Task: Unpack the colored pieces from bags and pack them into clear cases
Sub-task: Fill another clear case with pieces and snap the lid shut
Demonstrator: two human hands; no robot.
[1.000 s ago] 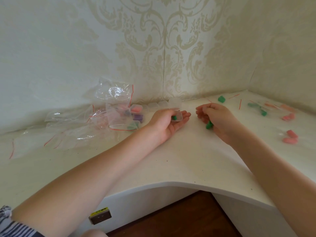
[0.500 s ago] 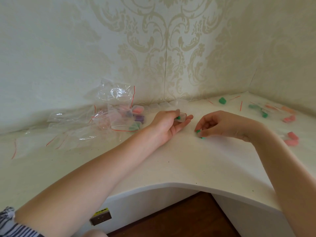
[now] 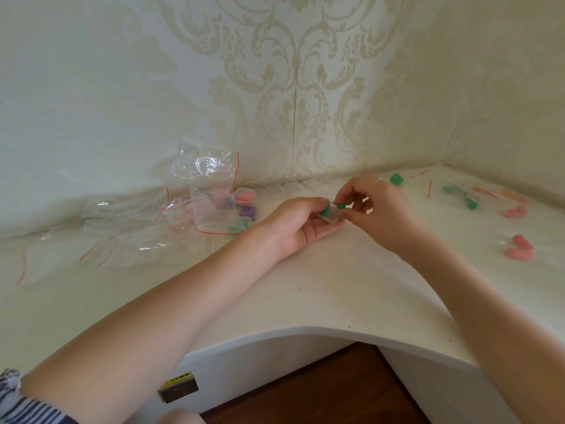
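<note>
The left hand (image 3: 301,225) is cradling a clear case (image 3: 330,216) with a green piece (image 3: 325,210) half hidden inside; just beside the case, the right hand (image 3: 376,209) is pinching another green piece (image 3: 341,206).

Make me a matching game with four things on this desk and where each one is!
Things:
1. clear case with a green piece
2. loose green piece
3. pink pieces
4. empty bags

Places:
A. far left of the desk
B. far right, near the desk edge
C. in the left hand
D. at the back, beyond the right hand

Pairs: 1-C, 2-D, 3-B, 4-A
</note>
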